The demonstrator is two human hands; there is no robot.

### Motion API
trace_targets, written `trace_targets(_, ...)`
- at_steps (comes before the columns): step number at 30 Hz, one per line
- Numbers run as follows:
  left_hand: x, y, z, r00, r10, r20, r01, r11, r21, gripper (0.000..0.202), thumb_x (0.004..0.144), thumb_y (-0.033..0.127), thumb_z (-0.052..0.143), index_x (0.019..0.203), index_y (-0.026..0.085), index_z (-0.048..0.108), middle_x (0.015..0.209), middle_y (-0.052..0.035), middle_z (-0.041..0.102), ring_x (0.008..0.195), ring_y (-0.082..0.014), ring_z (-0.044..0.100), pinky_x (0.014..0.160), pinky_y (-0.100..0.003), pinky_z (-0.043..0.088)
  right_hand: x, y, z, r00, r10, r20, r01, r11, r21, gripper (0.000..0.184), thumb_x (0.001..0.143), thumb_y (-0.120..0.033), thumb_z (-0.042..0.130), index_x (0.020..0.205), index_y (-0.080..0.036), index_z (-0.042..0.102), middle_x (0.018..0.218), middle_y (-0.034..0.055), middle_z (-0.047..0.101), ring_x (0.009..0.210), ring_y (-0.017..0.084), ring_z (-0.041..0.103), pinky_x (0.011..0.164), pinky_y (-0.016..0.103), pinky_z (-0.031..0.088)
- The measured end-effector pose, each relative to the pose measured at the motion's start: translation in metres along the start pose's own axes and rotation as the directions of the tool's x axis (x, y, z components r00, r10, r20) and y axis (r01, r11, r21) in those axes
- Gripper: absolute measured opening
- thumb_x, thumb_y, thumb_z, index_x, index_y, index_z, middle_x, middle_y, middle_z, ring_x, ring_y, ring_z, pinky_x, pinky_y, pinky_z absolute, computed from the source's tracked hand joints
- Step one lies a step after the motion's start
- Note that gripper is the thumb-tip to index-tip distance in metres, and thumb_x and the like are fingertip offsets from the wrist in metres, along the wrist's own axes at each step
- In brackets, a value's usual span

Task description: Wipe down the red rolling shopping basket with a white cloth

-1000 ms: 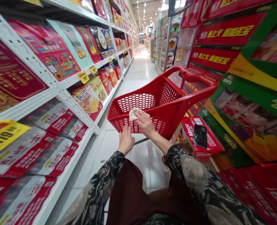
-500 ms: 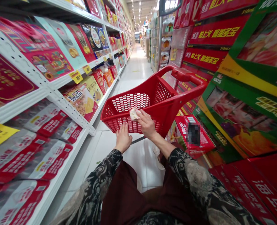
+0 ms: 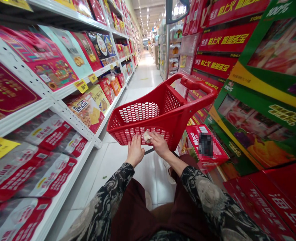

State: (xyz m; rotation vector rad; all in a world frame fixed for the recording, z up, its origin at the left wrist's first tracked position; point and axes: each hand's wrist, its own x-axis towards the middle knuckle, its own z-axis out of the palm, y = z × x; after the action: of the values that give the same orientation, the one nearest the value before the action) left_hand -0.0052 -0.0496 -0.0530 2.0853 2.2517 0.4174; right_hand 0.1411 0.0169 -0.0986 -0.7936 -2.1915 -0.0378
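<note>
A red plastic shopping cart (image 3: 127, 131) with a perforated basket stands in front of me, its handle rising to the right. In my right hand (image 3: 159, 144) is a crumpled whitish cloth (image 3: 147, 136), pressed against the near side wall of the basket. Beside it, my left hand (image 3: 135, 150) rests its outstretched fingers on the same wall, left of the cloth, and holds nothing. The fingertips of my right hand are partly covered by the cloth.
White shelves (image 3: 75, 124) with boxed and bagged goods line the left side. On the right are stacked red drink cartons (image 3: 218, 63) and green boxes (image 3: 260, 110). A red box (image 3: 220, 147) juts out low beside the cart. The tiled aisle (image 3: 144, 72) runs on ahead.
My right hand has moved the cloth down from near the basket's rim to lower on its side wall. My left hand has shifted slightly right, closer to the cloth.
</note>
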Motion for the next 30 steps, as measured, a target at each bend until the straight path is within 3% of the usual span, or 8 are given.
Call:
trace_targets(3, 0.005, 0.006, 0.001, 1.0, 0.001, -0.006, -0.001, 1.0, -0.022, 0.07, 0.069, 0.014, 0.047, 0.136, 0.011, 0.025, 0.146, -0.0155, 0.025, 0.135, -0.0259, 0.021, 0.107, -0.049, 0.022, 0.022, 0.003, -0.027, 0.981, 0.065, -0.184, -0.069, 0.997, -0.017, 0.031, 0.091, -0.015, 0.036, 0.109, -0.02, 0.061, 0.13, 0.0043, 0.051, 0.133, 0.018, 0.026, 0.106, 0.041, 0.033)
trace_targets(5, 0.009, 0.013, 0.003, 1.0, 0.011, -0.002, -0.011, 0.999, -0.03, 0.07, 0.07, 0.013, 0.047, 0.136, 0.011, 0.025, 0.146, -0.0156, 0.025, 0.135, -0.0254, 0.021, 0.107, -0.048, 0.023, 0.03, 0.009, -0.034, 0.97, 0.073, -0.233, -0.083, 0.996, -0.036, 0.032, 0.092, -0.016, 0.034, 0.108, -0.02, 0.061, 0.129, 0.004, 0.052, 0.133, 0.017, 0.026, 0.107, 0.04, 0.033)
trace_targets(8, 0.01, 0.023, 0.007, 0.999, 0.037, 0.012, -0.037, 0.999, -0.034, 0.068, 0.07, 0.013, 0.047, 0.135, 0.01, 0.026, 0.146, -0.0158, 0.023, 0.135, -0.0253, 0.02, 0.107, -0.047, 0.023, 0.02, 0.02, -0.022, 0.979, 0.042, -0.202, -0.054, 0.997, -0.056, 0.029, 0.092, -0.018, 0.036, 0.103, -0.02, 0.063, 0.125, 0.0042, 0.055, 0.131, 0.017, 0.03, 0.106, 0.038, 0.035)
trace_targets(14, 0.004, 0.035, 0.015, 0.994, 0.079, 0.071, -0.076, 0.996, -0.04, 0.069, 0.069, 0.012, 0.047, 0.135, 0.009, 0.027, 0.146, -0.0164, 0.024, 0.135, -0.0251, 0.02, 0.107, -0.048, 0.021, -0.036, 0.023, 0.013, 1.0, 0.005, -0.03, -0.006, 0.999, -0.037, 0.026, 0.089, -0.013, 0.04, 0.094, -0.016, 0.065, 0.122, 0.0095, 0.058, 0.13, 0.021, 0.033, 0.1, 0.044, 0.04)
trace_targets(17, 0.006, 0.036, 0.014, 0.994, 0.078, 0.08, -0.075, 0.996, -0.042, 0.07, 0.069, 0.013, 0.047, 0.136, 0.009, 0.026, 0.147, -0.0151, 0.023, 0.135, -0.0244, 0.02, 0.108, -0.047, 0.021, -0.035, 0.021, -0.001, 0.999, -0.005, -0.042, 0.005, 1.0, -0.017, 0.028, 0.089, -0.013, 0.038, 0.095, -0.018, 0.065, 0.122, 0.0077, 0.057, 0.13, 0.02, 0.034, 0.099, 0.043, 0.041)
trace_targets(23, 0.014, 0.043, 0.007, 0.996, 0.058, 0.069, -0.054, 0.997, -0.055, 0.069, 0.071, 0.014, 0.045, 0.137, 0.01, 0.025, 0.148, -0.014, 0.021, 0.136, -0.0253, 0.018, 0.108, -0.048, 0.019, 0.005, 0.034, -0.044, 0.958, 0.075, -0.278, -0.084, 0.996, -0.02, 0.029, 0.09, -0.014, 0.037, 0.093, -0.017, 0.066, 0.124, 0.0072, 0.056, 0.131, 0.018, 0.03, 0.106, 0.042, 0.034)
trace_targets(26, 0.011, 0.05, 0.005, 0.995, 0.078, 0.069, -0.074, 0.996, -0.056, 0.069, 0.07, 0.011, 0.045, 0.137, 0.011, 0.025, 0.148, -0.0139, 0.021, 0.136, -0.024, 0.018, 0.108, -0.048, 0.019, -0.01, 0.043, -0.034, 0.979, 0.062, -0.195, -0.066, 0.998, -0.015, 0.029, 0.09, -0.015, 0.037, 0.091, -0.016, 0.066, 0.122, 0.0083, 0.058, 0.13, 0.018, 0.032, 0.104, 0.042, 0.036)
trace_targets(30, 0.0, 0.06, 0.007, 0.987, 0.118, 0.104, -0.113, 0.992, -0.054, 0.07, 0.07, 0.012, 0.045, 0.137, 0.009, 0.025, 0.148, -0.0145, 0.021, 0.136, -0.024, 0.018, 0.108, -0.047, 0.019, -0.057, 0.043, -0.005, 0.996, 0.086, 0.033, -0.086, 0.996, -0.002, 0.03, 0.089, -0.013, 0.037, 0.091, -0.017, 0.066, 0.121, 0.0089, 0.058, 0.127, 0.019, 0.037, 0.101, 0.044, 0.038)
